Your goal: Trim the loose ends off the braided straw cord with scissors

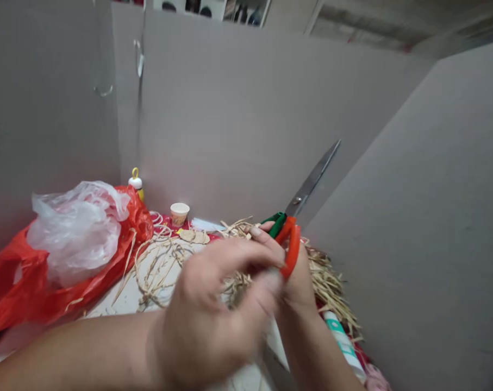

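A pair of scissors (311,185) with one green and one orange handle points up and to the right, its blades nearly together. My left hand (225,304), blurred by motion, crosses in front with thumb and forefinger closed at the lower end of the orange handle. Behind it, my right hand (297,279) is at the handles, fingers curled around them; my left hand partly hides it. Under and behind both hands lies dry straw (330,282). Braided straw cord (148,277) is coiled on the white tabletop (116,298) to the left.
A red plastic bag (10,277) with a clear plastic bag (79,233) on it fills the left side. Farther back are a yellow-and-white bottle (136,183) and a paper cup (180,215). A white-and-green tube (344,345) lies at right. Grey partitions (230,119) enclose the table.
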`<state>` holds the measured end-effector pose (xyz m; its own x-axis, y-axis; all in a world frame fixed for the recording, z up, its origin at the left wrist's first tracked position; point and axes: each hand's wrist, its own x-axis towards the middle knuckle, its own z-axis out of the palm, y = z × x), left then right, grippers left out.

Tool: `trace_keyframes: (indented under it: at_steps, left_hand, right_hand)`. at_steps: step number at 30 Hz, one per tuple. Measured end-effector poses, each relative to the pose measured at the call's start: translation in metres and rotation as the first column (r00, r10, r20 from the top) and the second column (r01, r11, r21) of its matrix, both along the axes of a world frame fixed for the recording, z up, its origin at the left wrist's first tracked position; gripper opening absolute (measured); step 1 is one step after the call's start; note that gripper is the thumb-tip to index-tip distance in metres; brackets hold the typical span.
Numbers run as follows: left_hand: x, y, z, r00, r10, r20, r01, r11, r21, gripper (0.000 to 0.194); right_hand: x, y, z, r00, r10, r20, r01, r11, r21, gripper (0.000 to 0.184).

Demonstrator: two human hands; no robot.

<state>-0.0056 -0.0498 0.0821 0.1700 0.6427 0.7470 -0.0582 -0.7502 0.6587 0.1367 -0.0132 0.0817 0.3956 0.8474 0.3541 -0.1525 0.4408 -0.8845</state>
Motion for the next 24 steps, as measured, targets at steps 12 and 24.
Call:
trace_keyframes:
  at_steps: [12,24]
  left_hand:
    - [0.002,0.048,-0.036,0.92,-0.387,-0.057,0.32,0.828,-0.46,0.015]
    - [-0.021,0.049,-0.048,0.798,-0.466,0.382,0.569,0.373,-0.733,0.02]
  right_hand:
    - [0.021,0.001,0.005,0.992,-0.104,-0.068,0.112,0.985,0.13,0.031]
    - [0.024,0.019,-0.015,0.994,0.037,0.105,-0.03,0.997,-0.072,0.039]
